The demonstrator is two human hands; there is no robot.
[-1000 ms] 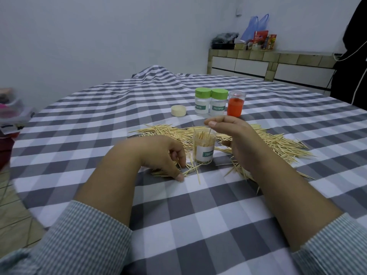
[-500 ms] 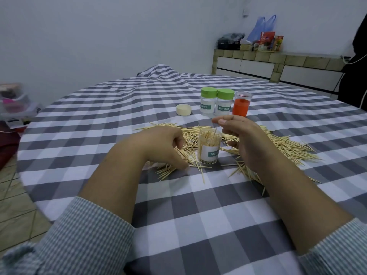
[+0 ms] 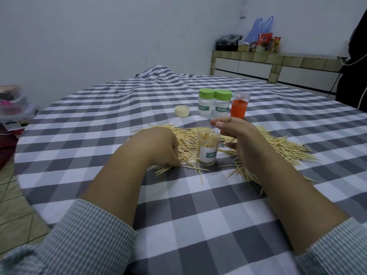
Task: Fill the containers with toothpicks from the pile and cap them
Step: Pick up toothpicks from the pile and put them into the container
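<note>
Sitting mid-frame on the checked tablecloth is the open container, a clear jar with a white label, already packed with upright toothpicks. The right hand hovers just right of and above its mouth, thumb and forefinger pinching a single toothpick whose lower end dips into the jar. The left hand, left of the jar, rests on the toothpick pile with fingers curled down into the sticks; can't really tell if it's got any gripped. The pile spreads across the cloth behind and to the right of the jar. Further back, upper middle of the frame, two green-capped containers stand side by side, an orange-filled cup just to their right, and a loose cream lid to their left.
</note>
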